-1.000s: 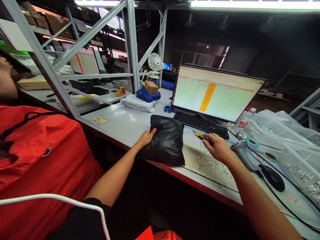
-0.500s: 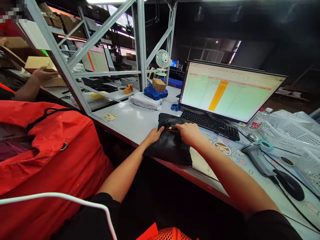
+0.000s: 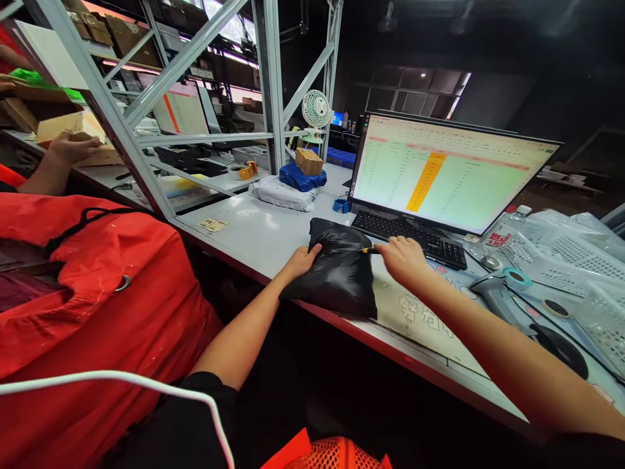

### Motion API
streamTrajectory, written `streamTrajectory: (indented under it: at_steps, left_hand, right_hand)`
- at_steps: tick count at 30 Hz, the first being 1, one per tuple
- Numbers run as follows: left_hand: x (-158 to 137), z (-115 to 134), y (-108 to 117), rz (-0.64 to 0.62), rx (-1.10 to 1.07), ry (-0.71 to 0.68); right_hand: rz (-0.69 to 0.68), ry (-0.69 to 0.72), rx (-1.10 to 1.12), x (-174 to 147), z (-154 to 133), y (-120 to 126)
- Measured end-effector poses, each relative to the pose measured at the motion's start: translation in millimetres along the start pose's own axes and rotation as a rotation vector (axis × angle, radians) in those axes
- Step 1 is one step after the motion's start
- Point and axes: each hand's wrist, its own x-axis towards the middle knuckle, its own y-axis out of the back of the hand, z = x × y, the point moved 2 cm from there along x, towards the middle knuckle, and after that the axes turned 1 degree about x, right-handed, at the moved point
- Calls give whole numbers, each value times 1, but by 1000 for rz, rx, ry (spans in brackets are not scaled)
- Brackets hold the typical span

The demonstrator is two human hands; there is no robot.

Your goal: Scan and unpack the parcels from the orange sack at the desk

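Observation:
A black plastic mailer bag lies at the front edge of the desk. My left hand grips its left side, thumb on top and fingers hidden beneath. My right hand is closed around a small utility knife, dark with a yellow part towards the bag. The knife's tip is at the right part of the bag's upper surface; whether the plastic is cut I cannot tell.
Behind the bag stand a keyboard and monitor. A scanner, mouse and clear baskets lie right. Parcels sit further back. A red sack stands left; another person's hand shows beyond it.
My right hand has moved right with the knife, from the middle of the bag to its right side. My left hand keeps its hold on the bag.

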Motion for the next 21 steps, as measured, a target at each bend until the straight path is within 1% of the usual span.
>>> streamTrajectory:
  at_steps: [3,5,6,8,10,12,13,14,15,17,18,19,21]
  left_hand:
    - [1,-1,-1,-16,-26,14]
    - [2,-2,-2,-17,-39,15]
    - [2,-2,-2,-12,-42,12]
    - [2,-1,-2,-1,-46,5]
    - [1,-1,-1,5,-43,0]
    - [2,-1,-1,2,-35,-1]
    - [2,-1,-1,-1,-31,0]
    - [2,-2,-1,-5,-27,1]
    - [2,-2,-2,-9,-25,1]
    - [2,-1,-2,-15,-23,1]
    - [1,-1,-2,-15,-22,0]
    - [1,-1,-1,-11,-20,-1]
    - [0,-1,0,0,-14,-2]
  right_hand:
    - [-95,-229,46,-9,54,-36]
    - [-148,-346,131,-15,77,-63]
    - [-162,-379,169,-17,82,-75]
    - [-188,-401,219,-18,82,-96]
    - [-199,-389,259,-14,73,-107]
    - [-184,-367,305,-5,60,-104]
    - [-135,-338,344,0,52,-96]
    - [-58,-284,400,6,42,-84]
    - [32,-203,469,11,30,-71]
    - [184,14,601,19,0,-41]
    - [212,120,631,22,-16,-29]
    - [203,200,624,24,-33,-20]
    - [165,265,556,27,-59,-11]
